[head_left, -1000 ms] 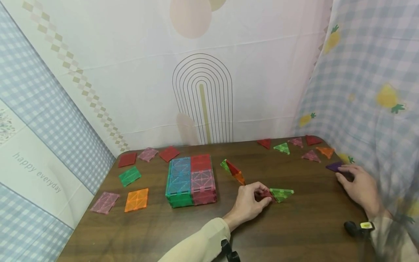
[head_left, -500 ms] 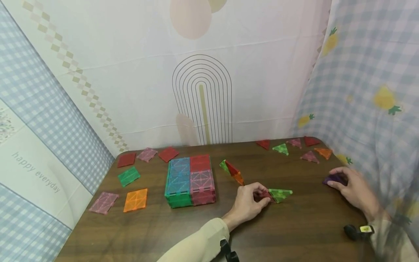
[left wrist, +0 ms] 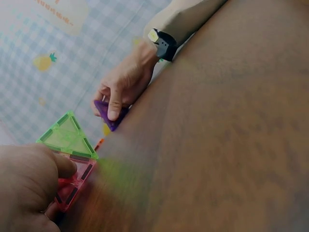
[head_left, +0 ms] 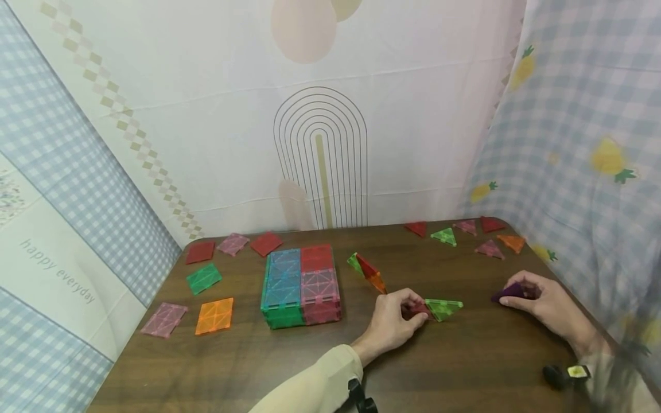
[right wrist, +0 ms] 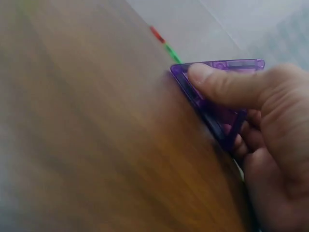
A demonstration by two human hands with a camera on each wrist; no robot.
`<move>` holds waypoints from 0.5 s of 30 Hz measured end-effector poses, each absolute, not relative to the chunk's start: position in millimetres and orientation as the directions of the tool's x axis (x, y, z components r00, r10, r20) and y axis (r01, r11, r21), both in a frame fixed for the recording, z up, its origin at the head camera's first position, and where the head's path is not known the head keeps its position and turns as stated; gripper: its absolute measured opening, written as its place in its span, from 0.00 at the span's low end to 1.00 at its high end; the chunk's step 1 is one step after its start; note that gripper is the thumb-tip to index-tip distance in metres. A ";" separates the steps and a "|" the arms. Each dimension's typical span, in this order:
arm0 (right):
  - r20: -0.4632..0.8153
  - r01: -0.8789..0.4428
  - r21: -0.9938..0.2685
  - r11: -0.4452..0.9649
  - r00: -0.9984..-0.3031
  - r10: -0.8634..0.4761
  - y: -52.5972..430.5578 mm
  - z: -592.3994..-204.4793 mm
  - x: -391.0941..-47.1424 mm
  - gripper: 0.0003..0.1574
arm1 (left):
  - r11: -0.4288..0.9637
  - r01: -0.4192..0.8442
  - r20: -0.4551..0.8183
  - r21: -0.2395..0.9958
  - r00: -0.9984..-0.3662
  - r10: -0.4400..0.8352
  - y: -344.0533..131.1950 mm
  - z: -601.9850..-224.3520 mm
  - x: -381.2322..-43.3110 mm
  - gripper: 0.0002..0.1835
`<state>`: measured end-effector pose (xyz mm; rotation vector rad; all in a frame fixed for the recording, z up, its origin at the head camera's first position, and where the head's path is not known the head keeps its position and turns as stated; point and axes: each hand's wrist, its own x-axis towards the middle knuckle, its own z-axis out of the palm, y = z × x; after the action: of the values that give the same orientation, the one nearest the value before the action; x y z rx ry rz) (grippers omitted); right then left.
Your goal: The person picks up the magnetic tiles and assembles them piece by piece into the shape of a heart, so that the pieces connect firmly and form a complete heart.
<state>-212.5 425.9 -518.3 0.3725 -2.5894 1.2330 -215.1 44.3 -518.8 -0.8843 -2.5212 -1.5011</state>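
Observation:
My left hand (head_left: 389, 321) holds a red magnetic tile (left wrist: 73, 181) low over the table, its fingers covering part of it. A light green triangle tile (head_left: 443, 308) joins the red one along an edge and points away from the fingers. At the right, my right hand (head_left: 549, 307) pinches a purple triangle magnetic tile (right wrist: 217, 115), with the thumb flat on its face and the other fingers behind. In the head view this purple tile is tilted near the tabletop, to the right of the green triangle. Just beyond my left hand stands a row of green, red and orange tiles (head_left: 369, 271).
A block of stacked square tiles (head_left: 284, 281), blue, red, pink and green, stands left of my left hand. Several loose squares, such as an orange square (head_left: 214, 316), lie at the left. Several small triangles, among them a green triangle (head_left: 444, 236), lie at the back right.
My right hand has picked at the purple triangle by the table's right edge, gripped it and drawn it leftward and nearer. The left hand and its tiles have stayed in place.

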 end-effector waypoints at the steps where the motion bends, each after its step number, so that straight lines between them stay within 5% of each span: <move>1: 0.319 -0.345 -0.729 0.592 -0.935 -0.153 421.1 -517.7 -210.7 0.13 | 0.354 0.512 0.346 0.782 -0.830 0.437 44.4 -518.9 -215.1 0.07; 15: 0.275 -0.448 -0.796 0.406 -0.866 -0.418 354.6 -510.0 -194.5 0.11 | 0.368 0.512 0.344 0.776 -0.833 0.433 43.9 -518.4 -214.8 0.07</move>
<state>-194.5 354.6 -510.0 0.8033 -2.6066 1.4930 -214.8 43.9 -518.4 -0.8757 -2.5303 -1.4823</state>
